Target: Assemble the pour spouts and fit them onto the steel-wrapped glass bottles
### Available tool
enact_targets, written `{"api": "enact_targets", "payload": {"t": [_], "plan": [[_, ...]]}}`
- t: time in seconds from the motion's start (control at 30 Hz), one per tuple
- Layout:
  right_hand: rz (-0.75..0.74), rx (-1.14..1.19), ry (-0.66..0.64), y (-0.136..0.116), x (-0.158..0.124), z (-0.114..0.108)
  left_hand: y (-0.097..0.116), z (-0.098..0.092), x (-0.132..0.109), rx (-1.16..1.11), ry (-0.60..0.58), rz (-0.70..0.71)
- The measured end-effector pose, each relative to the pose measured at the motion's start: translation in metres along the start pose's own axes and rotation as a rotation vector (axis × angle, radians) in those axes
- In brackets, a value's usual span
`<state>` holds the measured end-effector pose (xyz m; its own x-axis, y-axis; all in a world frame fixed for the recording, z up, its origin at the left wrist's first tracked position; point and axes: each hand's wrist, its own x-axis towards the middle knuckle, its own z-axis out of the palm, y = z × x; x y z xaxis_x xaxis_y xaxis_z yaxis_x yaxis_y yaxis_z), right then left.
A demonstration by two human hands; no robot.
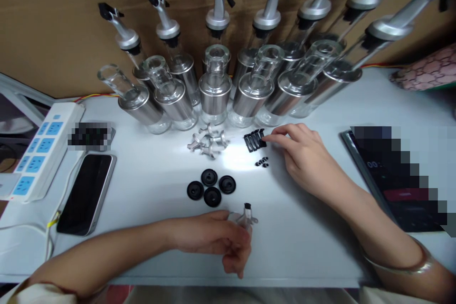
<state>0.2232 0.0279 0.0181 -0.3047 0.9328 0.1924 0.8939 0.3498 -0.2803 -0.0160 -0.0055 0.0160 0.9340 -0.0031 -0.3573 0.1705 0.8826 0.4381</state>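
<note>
My left hand point(221, 240) is closed around a silver pourer spout point(245, 218) with a black tip, low over the near part of the table. My right hand point(302, 152) is stretched out, fingertips at the right end of a row of small black levers point(253, 140); its thumb tip is hidden. Just below that row lie several tiny black caps point(262, 162). Several loose silver spout parts point(208, 140) are heaped left of the levers. Between the heap and my left hand sit several round black stoppers point(212, 196).
Glass bottles with steel sleeves point(215, 95) line the back, the rear ones topped with silver pourers point(218, 19). At left are a power strip point(44, 152), a phone point(87, 194) and a cable. A tablet-like screen point(395, 180) lies at right, beside my forearm.
</note>
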Motion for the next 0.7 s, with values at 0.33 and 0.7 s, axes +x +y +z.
{"api": "enact_targets", "payload": {"t": [0.33, 0.7], "plan": [[-0.012, -0.018, -0.01, -0.002, 0.0, 0.005, -0.002, -0.002, 0.0, -0.009, 0.002, -0.003], [-0.114, 0.161, -0.168, -0.019, 0.002, -0.005, -0.003, -0.001, 0.001, -0.001, 0.022, 0.004]]}}
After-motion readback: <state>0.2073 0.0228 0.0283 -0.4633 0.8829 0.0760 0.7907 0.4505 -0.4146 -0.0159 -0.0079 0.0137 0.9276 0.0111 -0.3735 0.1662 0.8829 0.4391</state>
